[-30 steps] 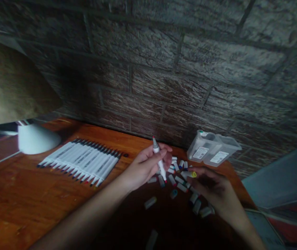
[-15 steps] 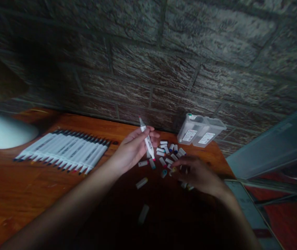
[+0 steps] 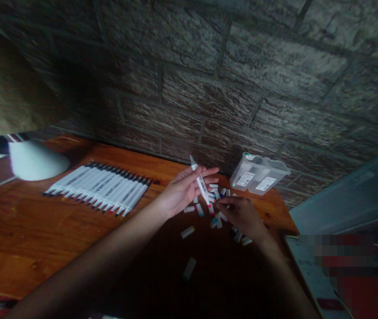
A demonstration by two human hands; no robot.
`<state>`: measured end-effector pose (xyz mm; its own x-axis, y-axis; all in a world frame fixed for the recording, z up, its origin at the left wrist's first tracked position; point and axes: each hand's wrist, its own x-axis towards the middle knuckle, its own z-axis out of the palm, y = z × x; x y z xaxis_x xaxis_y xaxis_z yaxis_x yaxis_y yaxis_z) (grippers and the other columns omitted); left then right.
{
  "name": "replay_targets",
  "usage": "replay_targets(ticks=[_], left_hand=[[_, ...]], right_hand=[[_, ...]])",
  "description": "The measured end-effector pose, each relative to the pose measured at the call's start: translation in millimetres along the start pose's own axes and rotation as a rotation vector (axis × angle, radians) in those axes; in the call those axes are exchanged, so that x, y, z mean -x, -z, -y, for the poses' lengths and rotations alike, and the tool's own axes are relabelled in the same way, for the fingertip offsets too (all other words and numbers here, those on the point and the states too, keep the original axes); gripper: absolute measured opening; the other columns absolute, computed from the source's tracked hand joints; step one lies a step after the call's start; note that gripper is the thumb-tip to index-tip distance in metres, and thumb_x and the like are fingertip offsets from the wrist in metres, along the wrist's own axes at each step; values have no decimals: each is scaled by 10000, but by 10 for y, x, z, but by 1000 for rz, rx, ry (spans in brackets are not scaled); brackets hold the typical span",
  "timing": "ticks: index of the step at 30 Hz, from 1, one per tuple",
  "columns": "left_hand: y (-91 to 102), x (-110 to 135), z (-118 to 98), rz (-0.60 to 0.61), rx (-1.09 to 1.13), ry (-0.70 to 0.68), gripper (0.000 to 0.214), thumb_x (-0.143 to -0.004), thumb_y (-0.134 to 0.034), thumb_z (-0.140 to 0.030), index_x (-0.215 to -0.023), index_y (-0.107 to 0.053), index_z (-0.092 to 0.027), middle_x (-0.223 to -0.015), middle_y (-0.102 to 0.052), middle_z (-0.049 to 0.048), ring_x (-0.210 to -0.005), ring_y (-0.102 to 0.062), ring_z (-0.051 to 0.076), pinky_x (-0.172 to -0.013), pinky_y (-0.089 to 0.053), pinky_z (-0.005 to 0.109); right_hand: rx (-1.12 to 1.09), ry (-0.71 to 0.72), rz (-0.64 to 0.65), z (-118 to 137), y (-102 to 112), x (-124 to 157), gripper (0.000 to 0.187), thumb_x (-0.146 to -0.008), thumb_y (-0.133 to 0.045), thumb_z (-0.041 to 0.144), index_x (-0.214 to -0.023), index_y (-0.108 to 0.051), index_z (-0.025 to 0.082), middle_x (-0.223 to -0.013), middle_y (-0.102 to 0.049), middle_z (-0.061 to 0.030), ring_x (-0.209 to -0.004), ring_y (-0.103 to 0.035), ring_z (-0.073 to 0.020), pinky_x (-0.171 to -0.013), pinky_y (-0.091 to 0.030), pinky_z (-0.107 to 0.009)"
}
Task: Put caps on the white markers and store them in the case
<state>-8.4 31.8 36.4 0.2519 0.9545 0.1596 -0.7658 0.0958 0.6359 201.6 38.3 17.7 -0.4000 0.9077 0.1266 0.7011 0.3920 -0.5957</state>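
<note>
My left hand [image 3: 184, 190] pinches a white marker [image 3: 203, 185] between thumb and fingers, its other fingers loosely spread. The marker slants, grey tapered end up and bare red tip down, over a scatter of small white marker caps [image 3: 188, 232] with coloured ends. Among these caps, to the right of the marker's red tip, is my right hand [image 3: 244, 215]. Its thumb and forefinger are bent together at the pile; anything between them is too dark and small to make out.
A tight row of white markers [image 3: 99, 188] lies on the wooden table [image 3: 19, 235] at left, beside a lamp with a white base [image 3: 38, 161]. Clear plastic cases [image 3: 260, 173] stand at the back right against the stone wall [image 3: 189, 88].
The view has swung left, so everything sits further right. My left hand's free fingers have straightened around the marker. Over the caps, my right hand has come closer to the marker's red tip.
</note>
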Motion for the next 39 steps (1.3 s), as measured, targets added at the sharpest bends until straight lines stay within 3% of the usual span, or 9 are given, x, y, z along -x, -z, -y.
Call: replay_targets(ticks=[6,12,14,17,21,25,29,35,39], left_hand=[[-10,31,-9,22,-86,-15,161,-834,-747,-205,-956,-672,-133,-1171,-726,143,-894,-730,195,-774,-577,299],[9,23,2,50,-104,-33,199,-804,-781,-224,-947,-671,-142,-1081,-755,132,-877,-737,204,-739,-564,287],[19,9,-1,27,-72,-36,204,-795,-790,-232,-940,-676,-142,-1049,-763,120,-883,-739,210,-762,-568,299],[37,-15,-14,-34,18,-63,164,-811,-774,-223,-915,-681,-136,-1064,-761,111,-933,-737,220,-826,-571,320],[56,-48,-29,-156,140,-68,82,-929,-625,-188,-885,-678,-143,-1139,-741,91,-983,-726,192,-834,-573,293],[10,-64,-49,-272,214,-15,319,-1027,-423,-196,-821,-659,-135,-1106,-747,77,-918,-730,138,-782,-575,243],[-65,-59,-77,-332,255,41,376,-1047,-348,-194,-831,-648,-127,-1012,-762,82,-864,-736,129,-750,-578,228],[-80,-88,-83,-402,285,47,343,-1052,-340,-202,-904,-633,-103,-963,-760,88,-840,-741,124,-783,-584,224],[-61,-103,-76,-415,283,26,334,-1050,-350,-198,-895,-632,-106,-947,-760,84,-847,-742,127,-822,-586,236]], right_hand=[[201,-82,124,195,-94,-168,205,-848,-607,301,-747,-772,235,-733,-761,-27,-672,-687,-177,-625,-453,-263],[286,-112,60,235,-143,-223,159,-807,-620,236,-722,-752,207,-707,-738,-49,-658,-673,-182,-596,-412,-261],[152,-87,8,194,-87,-159,161,-828,-614,273,-824,-761,209,-708,-730,-38,-633,-656,-181,-580,-416,-268],[-225,-64,-64,127,12,-18,279,-854,-624,411,-986,-737,192,-746,-722,-35,-606,-623,-169,-532,-422,-264],[-599,-75,-107,119,40,97,302,-788,-728,410,-1006,-738,201,-820,-721,-27,-623,-588,-135,-532,-435,-242],[-879,-140,-66,173,-27,93,298,-722,-808,338,-1006,-763,255,-845,-719,-2,-581,-537,-91,-517,-424,-216],[-1161,-210,18,207,-88,81,286,-736,-809,335,-1010,-767,267,-844,-740,-21,-557,-527,-75,-476,-374,-188],[-1330,-187,115,233,-113,95,229,-802,-760,306,-1024,-770,248,-900,-758,-57,-538,-502,-58,-444,-326,-166],[-1347,-222,126,238,-136,107,229,-778,-789,296,-1003,-774,260,-839,-749,-28,-563,-558,-63,-454,-354,-152]])
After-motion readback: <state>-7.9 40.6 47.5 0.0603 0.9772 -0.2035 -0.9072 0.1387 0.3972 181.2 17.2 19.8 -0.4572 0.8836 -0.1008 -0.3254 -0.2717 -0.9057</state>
